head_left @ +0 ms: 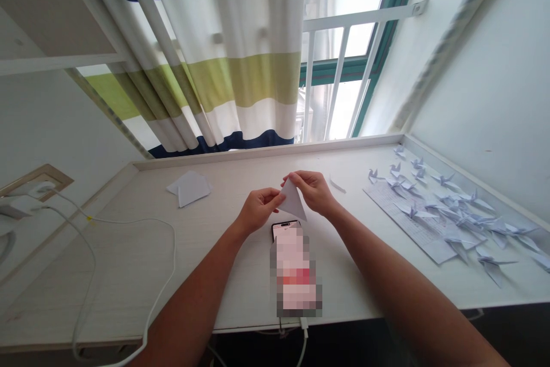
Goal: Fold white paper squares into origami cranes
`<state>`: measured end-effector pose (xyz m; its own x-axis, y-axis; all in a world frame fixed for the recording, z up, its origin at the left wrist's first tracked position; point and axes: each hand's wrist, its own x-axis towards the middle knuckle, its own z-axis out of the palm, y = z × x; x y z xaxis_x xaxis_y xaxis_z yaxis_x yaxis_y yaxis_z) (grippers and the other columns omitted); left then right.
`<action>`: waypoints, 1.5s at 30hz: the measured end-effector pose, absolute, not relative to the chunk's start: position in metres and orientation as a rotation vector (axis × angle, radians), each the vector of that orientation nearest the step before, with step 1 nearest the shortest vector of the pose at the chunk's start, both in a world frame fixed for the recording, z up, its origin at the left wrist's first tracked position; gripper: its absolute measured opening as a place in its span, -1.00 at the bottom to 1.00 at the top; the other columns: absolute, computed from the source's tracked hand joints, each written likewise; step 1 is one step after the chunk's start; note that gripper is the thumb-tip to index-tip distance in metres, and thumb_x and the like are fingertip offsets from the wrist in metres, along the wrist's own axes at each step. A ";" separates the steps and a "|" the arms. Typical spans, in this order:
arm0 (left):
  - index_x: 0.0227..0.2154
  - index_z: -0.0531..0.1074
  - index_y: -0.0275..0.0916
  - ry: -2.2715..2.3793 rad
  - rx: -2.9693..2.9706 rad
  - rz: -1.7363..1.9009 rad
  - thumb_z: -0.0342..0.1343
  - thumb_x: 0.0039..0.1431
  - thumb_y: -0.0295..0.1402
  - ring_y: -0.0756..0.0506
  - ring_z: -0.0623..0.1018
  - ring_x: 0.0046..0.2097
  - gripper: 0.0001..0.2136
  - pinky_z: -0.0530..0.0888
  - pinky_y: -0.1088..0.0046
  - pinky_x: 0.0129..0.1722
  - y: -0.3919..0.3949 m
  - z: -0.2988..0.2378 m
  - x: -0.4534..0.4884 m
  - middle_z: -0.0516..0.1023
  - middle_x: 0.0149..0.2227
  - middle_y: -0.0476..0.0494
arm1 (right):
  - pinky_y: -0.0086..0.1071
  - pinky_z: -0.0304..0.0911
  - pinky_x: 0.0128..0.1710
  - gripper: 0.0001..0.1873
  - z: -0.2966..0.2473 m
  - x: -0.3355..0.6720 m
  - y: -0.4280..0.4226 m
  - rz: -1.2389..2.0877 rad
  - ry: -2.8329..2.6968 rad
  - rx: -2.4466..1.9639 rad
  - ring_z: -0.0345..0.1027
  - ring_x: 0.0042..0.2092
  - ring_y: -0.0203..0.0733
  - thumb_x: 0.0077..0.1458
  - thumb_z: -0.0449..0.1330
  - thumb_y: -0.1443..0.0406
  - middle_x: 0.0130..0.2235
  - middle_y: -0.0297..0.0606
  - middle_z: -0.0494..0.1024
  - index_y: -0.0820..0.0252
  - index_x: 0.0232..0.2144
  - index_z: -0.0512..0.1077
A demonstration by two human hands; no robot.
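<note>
My left hand (259, 209) and my right hand (312, 190) hold a folded white paper triangle (293, 201) between them, above the middle of a pale wood-grain desk (129, 275). Its upper corner sits in my right fingers, and my left fingertips pinch its left side. Just below my hands lies a smartphone (292, 269) with a pixelated screen. Folded white paper sheets (189, 188) rest to the left of my left hand. A thin paper strip (337, 185) lies a little to the right of my right hand.
Several white origami cranes (447, 206) sit at the desk's right end, some on a printed sheet (408, 221). A white charging cable (129, 220) loops across the left side to a wall socket (36, 184). A striped curtain (227, 58) and railed window stand behind the desk.
</note>
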<state>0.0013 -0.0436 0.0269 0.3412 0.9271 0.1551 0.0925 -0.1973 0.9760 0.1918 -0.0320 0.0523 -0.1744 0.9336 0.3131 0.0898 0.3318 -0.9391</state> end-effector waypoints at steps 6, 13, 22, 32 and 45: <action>-0.37 0.61 -0.28 0.989 1.481 1.159 0.26 0.12 -0.05 -0.06 0.58 -0.41 -0.66 0.57 0.42 -0.39 -0.042 0.026 0.003 0.62 -0.46 -0.10 | -0.36 0.22 -0.43 -0.49 0.048 0.188 -0.032 0.962 -1.614 -1.031 0.34 -0.40 -0.20 0.20 0.14 -0.10 -0.44 -0.25 0.53 0.21 -0.43 0.51; -0.40 0.59 -0.29 0.965 1.415 1.088 0.27 0.12 -0.03 -0.04 0.54 -0.42 -0.64 0.56 0.44 -0.42 -0.040 0.025 0.002 0.58 -0.46 -0.09 | -0.38 0.10 -0.48 -0.50 0.047 0.187 -0.034 0.941 -1.641 -1.071 0.22 -0.44 -0.25 0.18 0.15 -0.08 -0.49 -0.29 0.44 0.21 -0.51 0.45; -0.44 0.61 -0.31 0.981 1.381 1.239 0.32 0.07 -0.08 0.04 0.44 -0.47 -0.67 0.33 0.55 -0.50 -0.041 0.025 0.004 0.58 -0.49 -0.07 | -0.42 -0.05 -0.54 -0.48 0.046 0.183 -0.035 1.051 -1.661 -1.076 0.07 -0.50 -0.34 0.16 0.14 -0.08 -0.56 -0.39 0.27 0.20 -0.58 0.32; -0.46 0.63 -0.32 1.039 1.262 1.202 0.38 -0.04 -0.07 -0.02 0.48 -0.46 -0.66 0.47 0.48 -0.49 -0.042 0.035 0.002 0.57 -0.52 -0.10 | -0.42 -0.05 -0.54 -0.49 0.047 0.190 -0.033 1.132 -1.747 -1.023 0.08 -0.50 -0.34 0.18 0.15 -0.08 -0.55 -0.39 0.28 0.21 -0.55 0.34; -0.45 0.61 -0.33 1.162 1.090 1.339 0.43 -0.16 -0.02 -0.05 0.54 -0.38 -0.59 0.55 0.46 -0.50 -0.036 0.043 -0.008 0.58 -0.42 -0.14 | -0.31 0.30 -0.26 -0.51 0.045 0.206 -0.027 1.356 -1.757 -0.964 0.43 -0.37 -0.19 0.16 0.22 -0.09 -0.45 -0.21 0.58 0.24 -0.45 0.50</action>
<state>-0.0076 -0.0364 0.0432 -0.0801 0.9967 0.0147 -0.1263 -0.0248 0.9917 0.2056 -0.0272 0.0454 -0.4727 0.8767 0.0892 0.1357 0.1725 -0.9756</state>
